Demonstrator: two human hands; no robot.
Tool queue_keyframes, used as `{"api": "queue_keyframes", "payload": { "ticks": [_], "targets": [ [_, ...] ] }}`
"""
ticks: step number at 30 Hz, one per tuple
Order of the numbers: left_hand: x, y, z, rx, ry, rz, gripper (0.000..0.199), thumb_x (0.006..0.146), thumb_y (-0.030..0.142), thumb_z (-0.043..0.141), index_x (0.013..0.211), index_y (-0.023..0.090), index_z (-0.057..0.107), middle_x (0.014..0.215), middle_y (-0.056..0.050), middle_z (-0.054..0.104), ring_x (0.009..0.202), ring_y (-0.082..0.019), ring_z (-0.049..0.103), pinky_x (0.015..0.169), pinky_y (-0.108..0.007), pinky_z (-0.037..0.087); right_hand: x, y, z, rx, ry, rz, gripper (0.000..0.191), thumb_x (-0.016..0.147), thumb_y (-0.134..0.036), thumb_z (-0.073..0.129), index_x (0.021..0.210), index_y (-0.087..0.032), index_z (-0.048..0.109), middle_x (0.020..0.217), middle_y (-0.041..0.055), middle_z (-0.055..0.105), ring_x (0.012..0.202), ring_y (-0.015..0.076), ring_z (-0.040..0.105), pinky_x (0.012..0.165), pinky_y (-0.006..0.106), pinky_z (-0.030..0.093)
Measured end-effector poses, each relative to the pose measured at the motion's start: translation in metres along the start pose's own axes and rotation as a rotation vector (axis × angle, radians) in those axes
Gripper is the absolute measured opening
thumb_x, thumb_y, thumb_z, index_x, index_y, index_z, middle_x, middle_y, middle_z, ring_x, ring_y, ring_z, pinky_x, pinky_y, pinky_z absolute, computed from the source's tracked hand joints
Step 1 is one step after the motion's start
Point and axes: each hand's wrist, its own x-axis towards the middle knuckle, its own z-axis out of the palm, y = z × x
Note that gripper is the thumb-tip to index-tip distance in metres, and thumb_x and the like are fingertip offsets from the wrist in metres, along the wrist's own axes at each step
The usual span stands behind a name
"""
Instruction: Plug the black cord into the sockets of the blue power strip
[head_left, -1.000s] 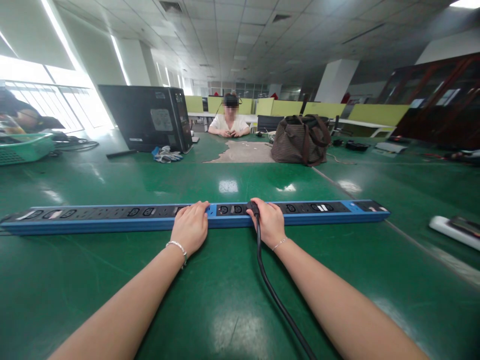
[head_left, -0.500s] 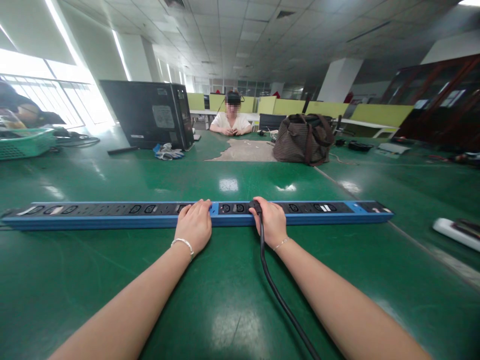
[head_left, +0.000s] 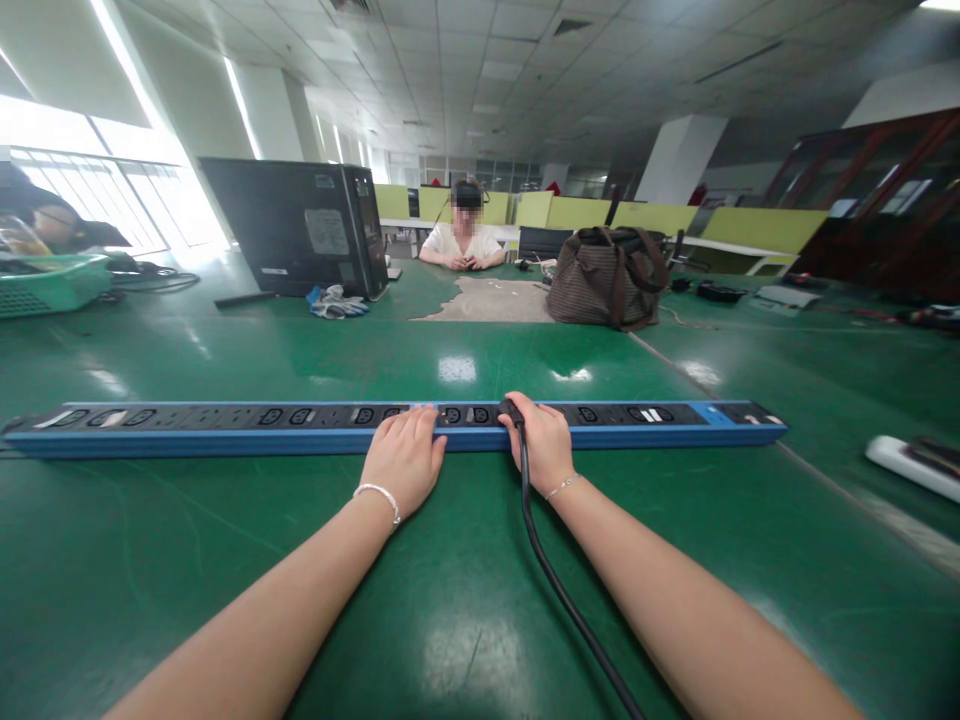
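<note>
A long blue power strip [head_left: 225, 442] with black sockets lies across the green table [head_left: 480, 560]. My right hand [head_left: 541, 440] is closed round the black plug [head_left: 511, 410] at a socket right of the strip's middle; how deep it sits cannot be seen. From the plug a thick black cable [head_left: 551, 585] runs down between my forearms to the bottom edge. My left hand [head_left: 405, 455] rests over the strip just left of the middle, fingertips on its top face and thumb apart at the front side, holding nothing loose.
Behind the strip stand a black computer case [head_left: 300, 230], gloves [head_left: 337, 302] and a brown bag [head_left: 609, 280]. A green basket [head_left: 52, 285] is at far left, a white object [head_left: 911, 465] at right. A person [head_left: 463, 240] sits opposite; another is partly visible at left.
My left hand has slid a little to the right along the strip, uncovering sockets to its left, and its thumb now shows apart. My right hand stays on the plug.
</note>
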Motion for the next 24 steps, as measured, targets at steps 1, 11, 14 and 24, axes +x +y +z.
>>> {"api": "queue_keyframes", "payload": {
  "ticks": [1,11,14,24],
  "targets": [
    [0.0,0.0,0.0,-0.004,0.0,-0.004,0.039,0.088,0.03,0.04,0.119,0.011,0.051,0.117,-0.017,0.062,0.112,-0.026,0.055,0.095,-0.042,0.04,0.001,-0.001,-0.002,0.009,0.011,-0.014,0.027,0.091,-0.031,0.045,0.11,-0.017,0.057,0.096,0.0068,0.07,0.087,0.0176,0.065,0.089,0.031,0.04],
    [0.001,0.0,0.0,0.008,-0.013,-0.026,0.039,0.088,0.031,0.04,0.119,0.009,0.049,0.115,-0.017,0.062,0.109,-0.025,0.056,0.093,-0.04,0.04,0.019,-0.013,-0.02,0.146,0.13,-0.02,0.033,0.09,-0.035,0.044,0.117,-0.018,0.055,0.111,0.0082,0.065,0.099,0.0193,0.062,0.089,0.031,0.048],
    [0.0,0.001,-0.001,-0.018,0.016,-0.02,0.041,0.089,0.035,0.04,0.12,0.01,0.047,0.116,-0.017,0.061,0.11,-0.026,0.055,0.094,-0.041,0.039,0.014,-0.019,-0.013,0.217,0.026,-0.003,0.033,0.088,-0.037,0.049,0.115,-0.019,0.056,0.111,0.0075,0.066,0.097,0.0195,0.063,0.085,0.031,0.049],
    [-0.001,0.017,-0.024,-0.032,0.033,0.252,0.04,0.086,0.042,0.046,0.121,0.024,0.051,0.089,-0.005,0.062,0.079,-0.02,0.059,0.07,-0.032,0.044,0.008,-0.051,-0.014,0.294,-0.061,-0.005,0.038,0.077,-0.03,0.061,0.112,-0.018,0.055,0.099,0.0057,0.069,0.088,0.0207,0.064,0.08,0.033,0.048]
  ]
}}
